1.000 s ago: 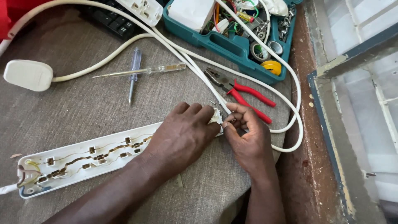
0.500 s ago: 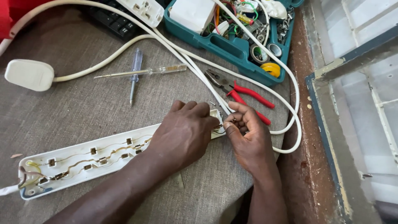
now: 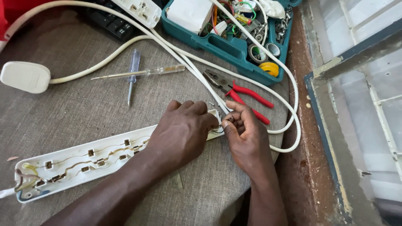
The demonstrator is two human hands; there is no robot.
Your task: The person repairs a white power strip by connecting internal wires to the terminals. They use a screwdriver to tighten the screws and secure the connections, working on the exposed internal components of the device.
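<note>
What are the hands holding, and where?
The left hand presses down the end of the opened white power strip. The right hand pinches thin wires at that same end.

Soft daylight, seemingly entering from the window side at right, is lighting the scene evenly, casting faint shadows, with frame edges bending slightly and focus holding sharp.
</note>
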